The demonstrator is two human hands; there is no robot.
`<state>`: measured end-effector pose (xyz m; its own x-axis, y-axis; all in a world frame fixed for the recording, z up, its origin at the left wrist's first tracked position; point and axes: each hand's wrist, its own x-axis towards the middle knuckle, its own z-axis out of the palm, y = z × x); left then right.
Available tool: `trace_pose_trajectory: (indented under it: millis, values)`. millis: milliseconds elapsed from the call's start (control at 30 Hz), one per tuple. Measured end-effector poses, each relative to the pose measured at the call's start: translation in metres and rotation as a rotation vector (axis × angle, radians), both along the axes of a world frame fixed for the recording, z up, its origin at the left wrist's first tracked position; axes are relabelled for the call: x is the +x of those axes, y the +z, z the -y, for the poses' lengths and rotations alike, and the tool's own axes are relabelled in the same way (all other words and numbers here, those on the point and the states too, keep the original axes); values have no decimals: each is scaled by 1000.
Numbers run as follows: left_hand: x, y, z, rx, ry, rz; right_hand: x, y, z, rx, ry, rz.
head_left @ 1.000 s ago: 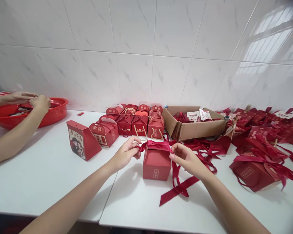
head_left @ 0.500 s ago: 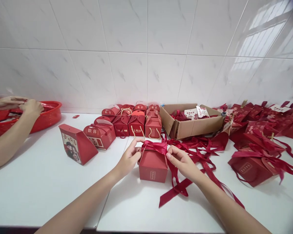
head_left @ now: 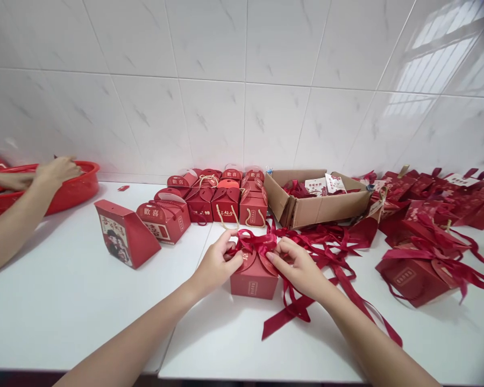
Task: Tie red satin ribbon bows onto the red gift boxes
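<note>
Red box (head_left: 254,285) stands near, mid-scene, on the white table (head_left: 97,317), its flaps (head_left: 249,262) folded closed, while your left hand (head_left: 215,263) and right hand (head_left: 300,266) pinch the ribbon (head_left: 248,237) across its top, the bow (head_left: 267,242) apparently begun but not yet finished.

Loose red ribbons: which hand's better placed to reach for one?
Probably the right hand: it is beside the loose red ribbons, while the left hand is across the red gift box from them. Both are at the box's top ribbon.
</note>
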<state>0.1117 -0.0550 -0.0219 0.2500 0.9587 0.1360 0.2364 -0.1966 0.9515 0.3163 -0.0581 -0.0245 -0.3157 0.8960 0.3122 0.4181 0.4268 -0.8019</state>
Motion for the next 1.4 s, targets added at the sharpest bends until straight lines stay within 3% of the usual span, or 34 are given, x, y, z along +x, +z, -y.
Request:
trace_pose_trajectory:
  millis: [100,200,267,367,567,733,833,967,1033,1200,1400]
  values:
    - [-6,-1,-3,-61,36,98,10,1,-2,-90,55,-67]
    - [-21,0,-10,-131,169,179,32,2,-8,-230,132,-77]
    - [-36,2,-17,-139,289,121,50,2,-15,-303,170,-6]
    - [-60,5,-28,-69,416,-125,76,-2,-27,-410,205,172]
    - [-89,-3,-41,-100,367,-593,106,-8,-42,-463,214,308]
    - [-94,-2,-42,-81,367,-492,113,-3,-39,-487,237,250]
    - [-99,16,-36,-124,346,-211,113,-1,-35,-555,276,4]
    - [-98,54,-22,-155,190,400,112,3,-28,-531,340,-456]
    - [-93,74,-19,-103,129,546,108,10,-22,-508,356,-607]
    - [-68,114,-26,17,-99,426,79,43,-14,-478,247,-793]
    - [-34,138,-26,66,-385,187,28,83,-23,-347,84,-828]
